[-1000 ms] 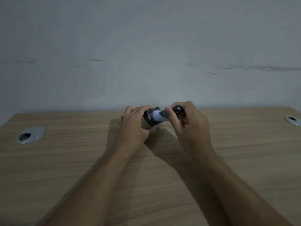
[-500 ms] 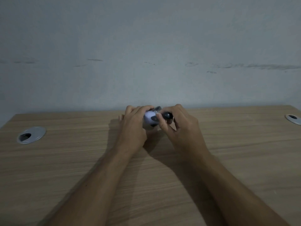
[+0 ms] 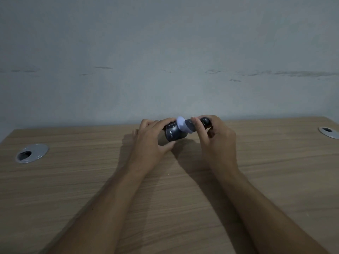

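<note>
Wood-grain table [image 3: 91, 180] against a pale grey wall [image 3: 165, 43], with one round metal cable port [image 3: 32, 153] near its left edge and another [image 3: 329, 132] at its right edge. Item near the far edge, at mid-width: a small dark bottle [image 3: 172, 134] with white lettering, tilted, its white neck [image 3: 183, 125] pointing right; my left hand [image 3: 152, 143] wraps the body, fingers over the top and thumb beneath. My right hand [image 3: 218, 142] pinches a dark, round-ended cap piece [image 3: 205, 121] that meets that neck.
</note>
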Motion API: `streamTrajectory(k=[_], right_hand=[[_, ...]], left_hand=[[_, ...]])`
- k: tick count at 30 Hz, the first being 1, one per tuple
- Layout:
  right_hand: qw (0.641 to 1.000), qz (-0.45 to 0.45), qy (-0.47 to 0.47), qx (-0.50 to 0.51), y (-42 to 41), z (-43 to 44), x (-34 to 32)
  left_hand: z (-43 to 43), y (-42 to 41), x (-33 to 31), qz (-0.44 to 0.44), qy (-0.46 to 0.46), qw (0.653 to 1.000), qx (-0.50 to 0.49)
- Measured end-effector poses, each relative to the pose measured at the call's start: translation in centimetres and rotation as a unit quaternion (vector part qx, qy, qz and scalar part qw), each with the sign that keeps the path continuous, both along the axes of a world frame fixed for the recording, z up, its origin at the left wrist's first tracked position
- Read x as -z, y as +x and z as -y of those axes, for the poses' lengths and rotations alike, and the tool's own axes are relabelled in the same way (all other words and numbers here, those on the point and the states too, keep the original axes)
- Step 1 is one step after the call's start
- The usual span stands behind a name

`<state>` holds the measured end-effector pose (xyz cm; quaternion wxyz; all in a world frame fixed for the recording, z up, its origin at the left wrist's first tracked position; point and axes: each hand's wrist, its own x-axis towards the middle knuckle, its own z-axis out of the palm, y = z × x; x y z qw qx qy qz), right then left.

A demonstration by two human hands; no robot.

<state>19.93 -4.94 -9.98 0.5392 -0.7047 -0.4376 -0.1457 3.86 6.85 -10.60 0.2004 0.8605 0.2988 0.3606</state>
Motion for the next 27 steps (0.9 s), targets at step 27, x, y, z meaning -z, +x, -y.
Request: streamTrajectory(k=[27], right_hand=[[0.999,0.034,0.032,-0.019,-0.1,0.4,-0.2]], left_hand=[[-0.1,0.2,0.2,-0.029,0.028,0.999,0.0]])
